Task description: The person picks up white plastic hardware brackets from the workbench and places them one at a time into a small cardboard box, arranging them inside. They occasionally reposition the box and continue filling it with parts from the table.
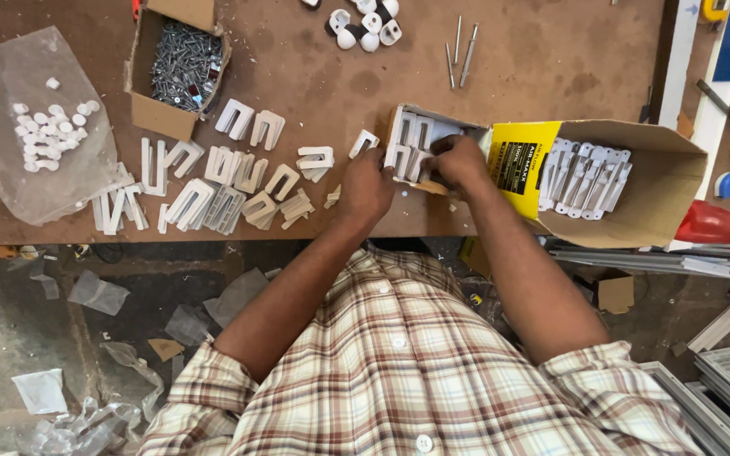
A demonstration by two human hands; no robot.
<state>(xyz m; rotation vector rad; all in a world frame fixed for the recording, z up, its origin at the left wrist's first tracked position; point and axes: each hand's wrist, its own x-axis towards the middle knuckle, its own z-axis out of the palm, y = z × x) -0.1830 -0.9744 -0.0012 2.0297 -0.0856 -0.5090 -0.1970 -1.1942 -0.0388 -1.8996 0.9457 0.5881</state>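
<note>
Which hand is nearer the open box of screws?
Left. The left hand lies right of the box of screws; the right hand is farther right.

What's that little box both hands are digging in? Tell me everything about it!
The small box is brown cardboard, lying open on the brown table, at its front edge. It is packed with white plastic U-shaped brackets standing in rows. The left hand grips its near left corner; the right hand rests on its right side, fingers among the brackets. Its right end is next to a bigger open carton with a yellow flap. More white brackets lie loose to its left.
</note>
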